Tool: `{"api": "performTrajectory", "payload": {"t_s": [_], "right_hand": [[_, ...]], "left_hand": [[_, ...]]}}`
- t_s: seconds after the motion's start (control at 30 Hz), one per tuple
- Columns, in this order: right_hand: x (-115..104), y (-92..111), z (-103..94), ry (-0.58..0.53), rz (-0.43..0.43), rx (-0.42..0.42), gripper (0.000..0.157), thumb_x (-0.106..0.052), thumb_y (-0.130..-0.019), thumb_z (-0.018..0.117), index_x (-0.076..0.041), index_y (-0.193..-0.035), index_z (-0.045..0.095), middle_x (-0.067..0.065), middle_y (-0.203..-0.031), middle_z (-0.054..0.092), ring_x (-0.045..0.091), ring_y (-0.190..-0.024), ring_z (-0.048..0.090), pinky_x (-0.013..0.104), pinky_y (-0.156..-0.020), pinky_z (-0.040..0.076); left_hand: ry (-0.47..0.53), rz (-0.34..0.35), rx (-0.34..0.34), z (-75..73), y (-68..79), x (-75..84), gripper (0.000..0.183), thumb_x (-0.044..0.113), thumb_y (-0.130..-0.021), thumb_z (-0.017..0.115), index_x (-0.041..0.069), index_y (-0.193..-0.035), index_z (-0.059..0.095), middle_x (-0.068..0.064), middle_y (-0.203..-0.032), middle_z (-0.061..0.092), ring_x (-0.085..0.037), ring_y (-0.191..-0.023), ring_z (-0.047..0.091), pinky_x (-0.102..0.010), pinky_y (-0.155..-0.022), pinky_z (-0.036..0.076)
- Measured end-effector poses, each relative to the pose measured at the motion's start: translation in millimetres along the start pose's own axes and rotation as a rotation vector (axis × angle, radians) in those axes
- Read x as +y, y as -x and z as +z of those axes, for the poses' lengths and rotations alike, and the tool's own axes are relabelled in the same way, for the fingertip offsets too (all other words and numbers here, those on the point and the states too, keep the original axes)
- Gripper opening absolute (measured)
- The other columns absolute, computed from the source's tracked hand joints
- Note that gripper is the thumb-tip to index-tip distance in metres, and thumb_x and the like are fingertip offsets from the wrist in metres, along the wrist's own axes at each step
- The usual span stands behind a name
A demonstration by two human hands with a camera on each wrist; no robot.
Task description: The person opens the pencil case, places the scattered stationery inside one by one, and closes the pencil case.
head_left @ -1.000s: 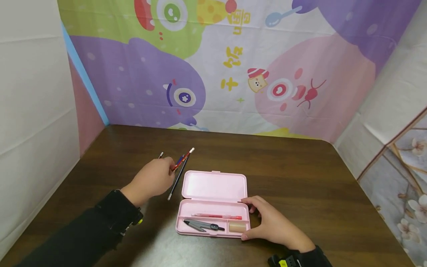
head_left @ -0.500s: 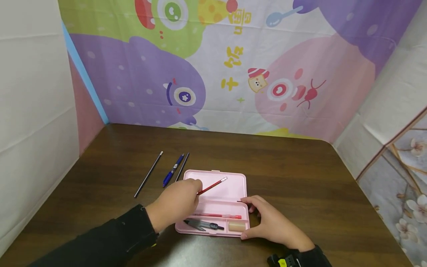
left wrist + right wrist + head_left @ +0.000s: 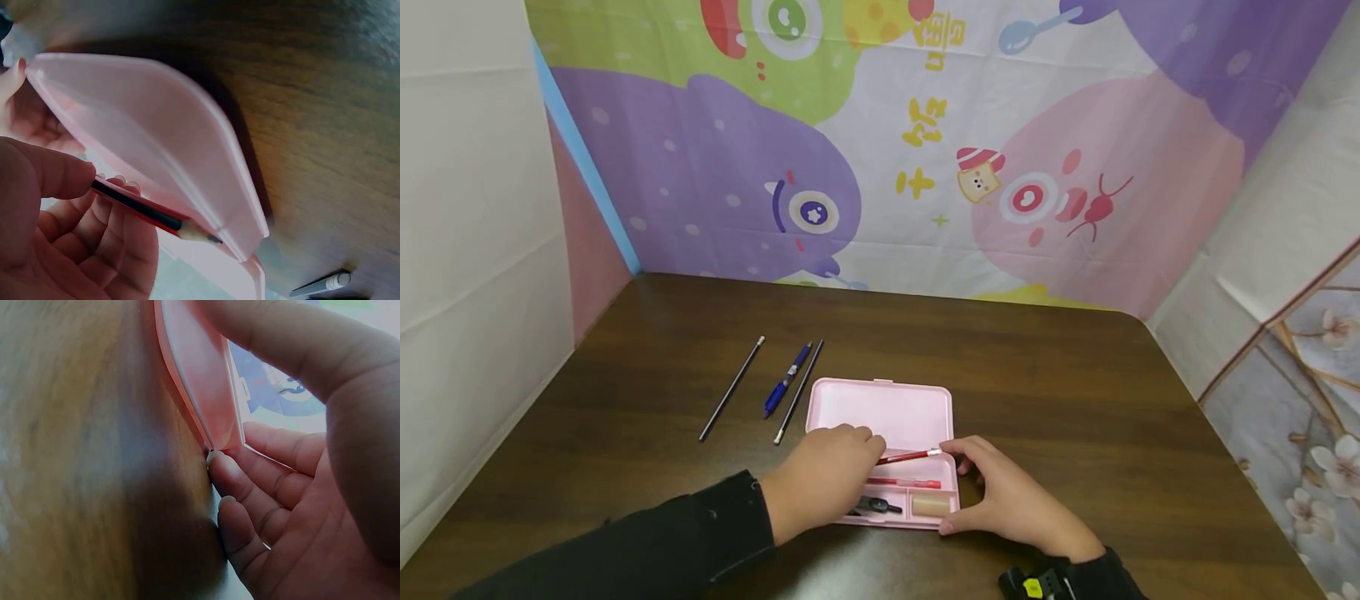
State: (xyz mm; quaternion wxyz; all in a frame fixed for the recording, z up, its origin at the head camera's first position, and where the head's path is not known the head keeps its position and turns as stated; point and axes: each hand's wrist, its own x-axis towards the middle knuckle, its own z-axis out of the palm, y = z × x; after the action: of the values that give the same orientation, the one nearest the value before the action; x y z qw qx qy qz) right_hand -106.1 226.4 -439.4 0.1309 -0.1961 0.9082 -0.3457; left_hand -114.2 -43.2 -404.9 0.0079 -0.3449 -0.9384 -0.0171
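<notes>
A pink pencil case [image 3: 880,404] lies open on the table, its lid folded back. My left hand [image 3: 823,475] pinches a red-and-black pencil [image 3: 910,457] between thumb and fingers over the long back compartment. The sharpened tip of that pencil [image 3: 197,232] is close to the case wall in the left wrist view, and its white end points toward my right hand. Inside the case are a red pen [image 3: 910,483], a grey compass [image 3: 878,505], partly covered by my left hand, and a tan block [image 3: 931,505]. My right hand [image 3: 1011,500] grips the case's right end, thumb in front, fingers behind.
Left of the case, two dark pencils with white ends, the outer pencil [image 3: 732,389] and the inner pencil [image 3: 799,392], lie on the brown table [image 3: 1075,375]. Between them is a blue pen [image 3: 787,380]. A cartoon-printed cloth [image 3: 917,250] hangs behind the table.
My left hand has carried the red-and-black pencil from the group at the left rightward and nearer, over the case. My right hand has stayed at the case's right end.
</notes>
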Motion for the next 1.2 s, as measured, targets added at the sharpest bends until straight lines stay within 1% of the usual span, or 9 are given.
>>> {"api": "performTrajectory", "payload": {"t_s": [0.1,0.2,0.27,0.43,0.57,0.73,0.97,1.1,1.2], "right_hand": [[0,0,0.0,-0.002,0.004,-0.004,0.092,-0.059,-0.061,0.084,-0.025,-0.138,0.047,-0.009,-0.116,0.049,0.013,-0.105,0.046,0.038,-0.090,0.044],[0,-1,0.1,-0.003,0.004,-0.004,0.092,-0.059,-0.061,0.084,-0.024,-0.137,0.047,-0.009,-0.115,0.049,0.013,-0.105,0.046,0.038,-0.090,0.044],[0,0,-0.1,-0.005,0.002,-0.001,0.091,-0.058,-0.062,0.084,-0.025,-0.137,0.047,-0.009,-0.115,0.049,0.013,-0.104,0.046,0.038,-0.090,0.044],[0,1,-1.1,-0.008,-0.002,0.007,0.090,-0.056,-0.061,0.086,-0.025,-0.137,0.048,-0.008,-0.116,0.049,0.013,-0.105,0.046,0.037,-0.090,0.044],[0,1,-1.0,-0.005,-0.002,0.002,0.091,-0.057,-0.062,0.085,-0.024,-0.137,0.047,-0.007,-0.117,0.050,0.013,-0.105,0.046,0.037,-0.091,0.044],[-2,1,-0.6,-0.009,-0.003,-0.007,0.091,-0.057,-0.062,0.085,-0.023,-0.138,0.047,-0.008,-0.117,0.049,0.013,-0.105,0.046,0.037,-0.091,0.044],[-1,1,-0.8,0.000,-0.014,0.000,0.090,-0.057,-0.062,0.085,-0.024,-0.137,0.047,-0.009,-0.115,0.050,0.013,-0.104,0.047,0.035,-0.090,0.044],[-1,1,-0.7,-0.003,-0.016,0.004,0.090,-0.057,-0.062,0.085,-0.024,-0.137,0.047,-0.008,-0.115,0.050,0.013,-0.104,0.047,0.035,-0.089,0.044],[-1,1,-0.5,-0.007,-0.014,0.003,0.090,-0.057,-0.062,0.085,-0.024,-0.137,0.047,-0.008,-0.115,0.050,0.013,-0.104,0.047,0.035,-0.089,0.044]], "left_hand": [[-0.022,0.015,-0.037,1.0,-1.7,1.2,0.020,0.018,-0.089,0.067,0.014,-0.109,0.066,0.000,-0.097,0.067,-0.016,-0.086,0.062,-0.038,-0.072,0.054],[-0.032,0.030,-0.070,0.6,-4.0,1.9,0.022,0.020,-0.090,0.068,0.016,-0.111,0.067,0.001,-0.096,0.067,-0.015,-0.085,0.062,-0.037,-0.074,0.054],[-0.037,0.039,-0.086,-0.4,-5.5,2.2,0.021,0.022,-0.089,0.069,0.017,-0.110,0.069,0.002,-0.093,0.067,-0.015,-0.082,0.061,-0.037,-0.074,0.054],[-0.063,0.062,-0.087,-2.3,-8.1,3.3,0.011,0.021,-0.089,0.068,0.019,-0.099,0.072,0.003,-0.081,0.065,-0.013,-0.072,0.060,-0.034,-0.066,0.053],[-0.056,0.056,-0.079,-1.9,-9.8,4.7,0.008,0.019,-0.090,0.067,0.021,-0.095,0.073,0.004,-0.076,0.062,-0.012,-0.068,0.057,-0.033,-0.063,0.052],[-0.028,0.049,-0.101,-1.6,-11.3,7.0,0.010,0.020,-0.090,0.067,0.022,-0.098,0.074,0.004,-0.078,0.062,-0.012,-0.070,0.057,-0.033,-0.065,0.053],[-0.047,0.056,-0.113,-1.3,-11.5,8.6,0.009,0.022,-0.087,0.070,0.021,-0.095,0.074,0.004,-0.078,0.063,-0.012,-0.070,0.057,-0.033,-0.066,0.054],[-0.037,0.052,-0.137,-1.7,-12.0,9.5,0.013,0.024,-0.087,0.071,0.021,-0.100,0.073,0.004,-0.082,0.065,-0.012,-0.073,0.059,-0.034,-0.070,0.054],[-0.029,0.046,-0.134,-0.8,-12.6,9.1,0.015,0.023,-0.088,0.070,0.020,-0.103,0.072,0.004,-0.083,0.065,-0.013,-0.075,0.059,-0.035,-0.071,0.054]]}}
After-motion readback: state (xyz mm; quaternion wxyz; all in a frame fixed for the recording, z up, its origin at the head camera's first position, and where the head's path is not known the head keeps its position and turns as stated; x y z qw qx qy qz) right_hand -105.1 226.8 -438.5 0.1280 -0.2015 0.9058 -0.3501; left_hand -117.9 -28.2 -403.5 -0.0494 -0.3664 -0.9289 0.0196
